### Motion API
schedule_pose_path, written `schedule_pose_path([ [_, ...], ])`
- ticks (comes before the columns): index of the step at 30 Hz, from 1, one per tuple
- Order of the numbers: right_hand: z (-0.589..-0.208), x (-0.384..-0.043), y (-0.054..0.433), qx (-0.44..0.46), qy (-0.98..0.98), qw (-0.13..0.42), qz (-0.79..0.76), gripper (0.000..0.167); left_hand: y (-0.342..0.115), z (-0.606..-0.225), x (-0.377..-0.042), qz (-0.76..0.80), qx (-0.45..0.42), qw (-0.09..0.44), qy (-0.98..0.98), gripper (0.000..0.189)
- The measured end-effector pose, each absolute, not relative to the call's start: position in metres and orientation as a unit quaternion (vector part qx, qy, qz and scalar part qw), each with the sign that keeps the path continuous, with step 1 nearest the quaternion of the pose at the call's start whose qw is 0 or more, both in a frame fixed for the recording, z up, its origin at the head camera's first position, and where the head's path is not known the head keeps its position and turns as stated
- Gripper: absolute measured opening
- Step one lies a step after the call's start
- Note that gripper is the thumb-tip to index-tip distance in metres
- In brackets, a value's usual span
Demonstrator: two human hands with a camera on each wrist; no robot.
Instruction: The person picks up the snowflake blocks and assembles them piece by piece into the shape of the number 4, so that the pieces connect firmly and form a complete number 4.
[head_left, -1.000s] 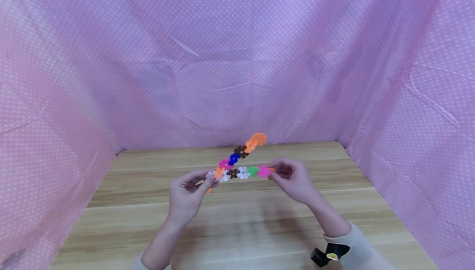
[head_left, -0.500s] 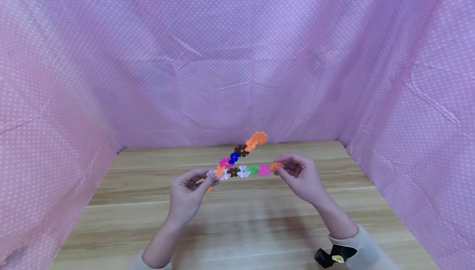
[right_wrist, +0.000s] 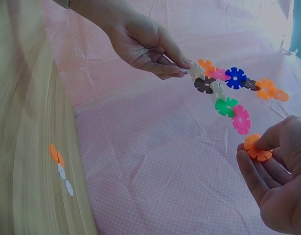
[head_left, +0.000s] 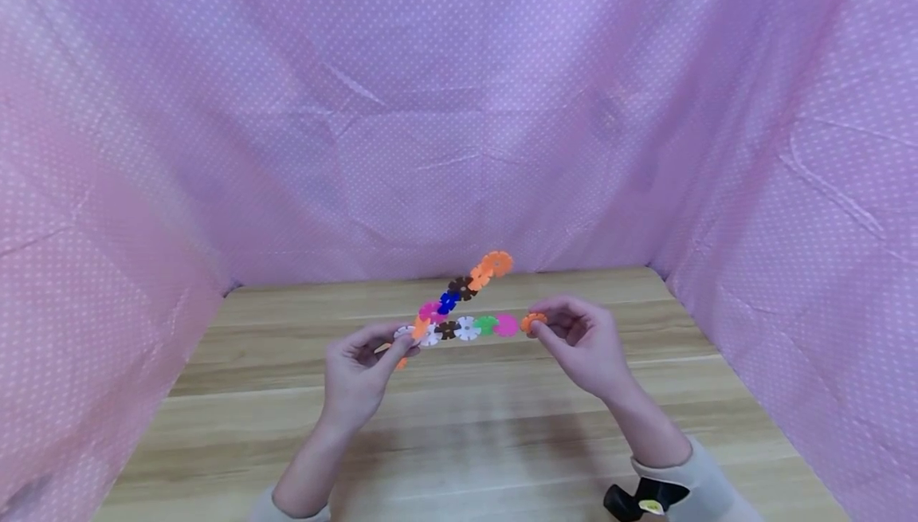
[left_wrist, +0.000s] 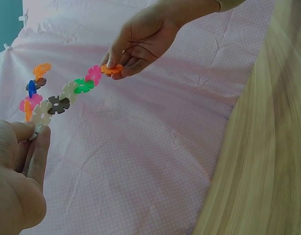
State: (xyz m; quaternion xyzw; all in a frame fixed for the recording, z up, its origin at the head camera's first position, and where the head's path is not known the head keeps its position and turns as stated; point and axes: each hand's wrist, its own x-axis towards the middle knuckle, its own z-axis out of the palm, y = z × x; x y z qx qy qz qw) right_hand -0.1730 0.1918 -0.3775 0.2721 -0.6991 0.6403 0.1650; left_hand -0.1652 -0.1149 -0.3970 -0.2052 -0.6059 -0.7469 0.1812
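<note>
Above the table (head_left: 251, 418), between its left and right edges, my left hand (head_left: 356, 378) pinches a branched disc chain (head_left: 467, 328) while my right hand (head_left: 584, 352) pinches an orange disc (head_left: 532, 321) just beside the chain's pink end (head_left: 506, 324).

The pale right sleeve (head_left: 710, 486) bears a black device (head_left: 625, 504) (yellowish label (head_left: 651, 507) included).

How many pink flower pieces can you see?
2. One pink piece is joined to the green piece; the second pink one sits between an orange piece and the blue piece. The left hand might hide others.
</note>
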Motion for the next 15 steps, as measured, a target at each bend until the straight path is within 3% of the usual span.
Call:
schedule_pose_path([
  [15, -0.3797, -0.1733, 0.1876, 0.283, -0.697, 0.176, 0.635, 0.017, -0.1112, -0.3991, -0.1672, -0.745, -0.209, 0.18, -0.607, 0.013],
])
